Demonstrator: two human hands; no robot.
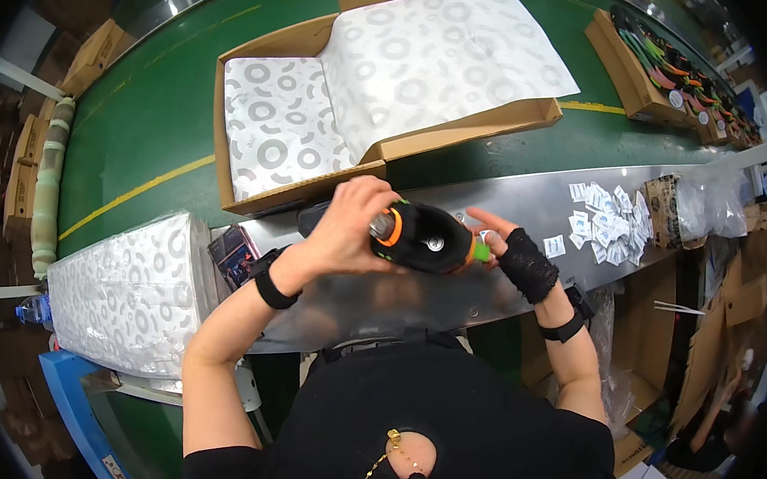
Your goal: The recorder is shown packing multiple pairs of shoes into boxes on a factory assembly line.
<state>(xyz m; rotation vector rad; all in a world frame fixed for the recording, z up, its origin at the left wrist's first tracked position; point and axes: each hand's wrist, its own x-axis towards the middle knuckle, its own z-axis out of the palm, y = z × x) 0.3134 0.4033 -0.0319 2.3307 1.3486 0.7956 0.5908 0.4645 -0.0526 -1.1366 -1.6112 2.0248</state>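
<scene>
Left hand [348, 228] grips the black-and-orange shoe [424, 238], hiding its toe; right hand [501, 240] pinches the heel, fingertips mostly hidden.

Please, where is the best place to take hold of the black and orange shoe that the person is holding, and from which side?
Probably the shoe's broad black middle, from above. It lies sideways over the metal shelf, its length running left to right. The left hand already wraps one end, and the right hand pinches the other, so only the middle is free.
</scene>
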